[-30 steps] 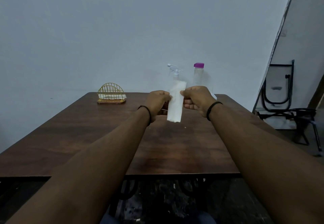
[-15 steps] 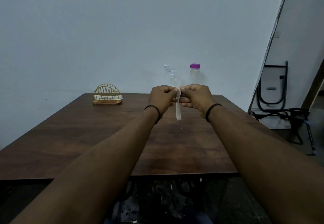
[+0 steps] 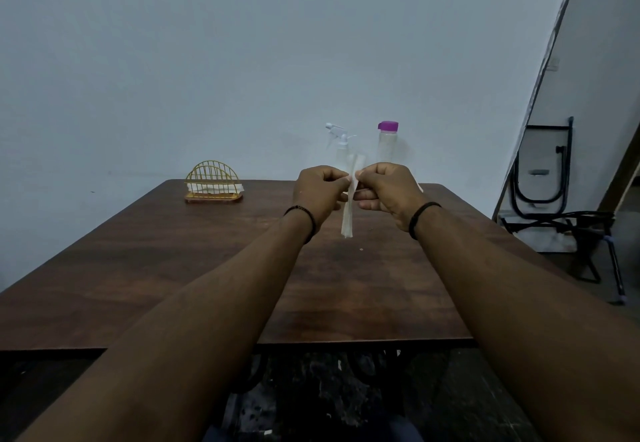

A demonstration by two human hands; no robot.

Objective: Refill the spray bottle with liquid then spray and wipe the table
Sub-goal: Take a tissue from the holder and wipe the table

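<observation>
Hands: left hand (image 3: 320,192) and right hand (image 3: 384,190) pinch tissue (image 3: 349,209) above table (image 3: 173,268).
Risk: thin tissue may tear if pulled apart.
Far: sprayer (image 3: 341,145), bottle (image 3: 387,144) could topple if knocked.

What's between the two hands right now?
In the head view, a narrow folded white tissue hangs between the left hand and right hand; both pinch it.

The setting was a plain domestic or dining room. A dark wooden table (image 3: 173,268) stood against a bare pale wall (image 3: 242,43). A gold wire napkin holder (image 3: 213,182) sat on it, and a folded black-framed chair (image 3: 540,171) leaned at the right.
</observation>
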